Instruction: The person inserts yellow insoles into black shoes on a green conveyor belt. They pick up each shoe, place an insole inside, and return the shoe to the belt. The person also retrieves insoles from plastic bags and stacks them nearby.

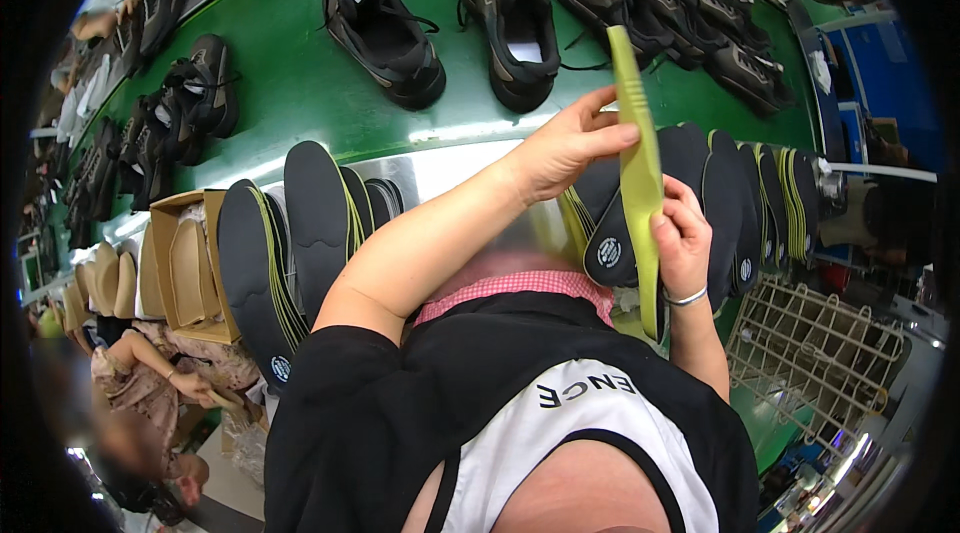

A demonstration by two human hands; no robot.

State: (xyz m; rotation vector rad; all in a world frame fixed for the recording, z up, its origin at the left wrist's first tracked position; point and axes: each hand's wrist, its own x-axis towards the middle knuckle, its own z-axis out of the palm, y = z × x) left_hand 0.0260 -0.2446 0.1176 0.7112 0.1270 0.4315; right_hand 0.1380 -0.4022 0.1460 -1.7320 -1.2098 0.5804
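A yellow-green insole [636, 165] stands on its edge in front of me, held by both hands. My left hand [572, 145] pinches it near its upper part between thumb and fingers. Lower down, the thumb and fingers of my right hand [682, 238] close on its other side; a bracelet circles that wrist. Just behind the held insole, a black insole [612, 233] with a round pale mark leans among stacked ones. Beyond my hands, a dark shoe [515, 38] and another loose-laced shoe [385, 43] sit on the green work surface [270, 53].
Stacks of black and green insoles [258, 263] line the near edge on both sides. More shoes [690, 18] crowd the far right. At left are a cardboard box [190, 263] and a co-worker's hand [195, 388]. A wire rack [815, 353] stands at lower right.
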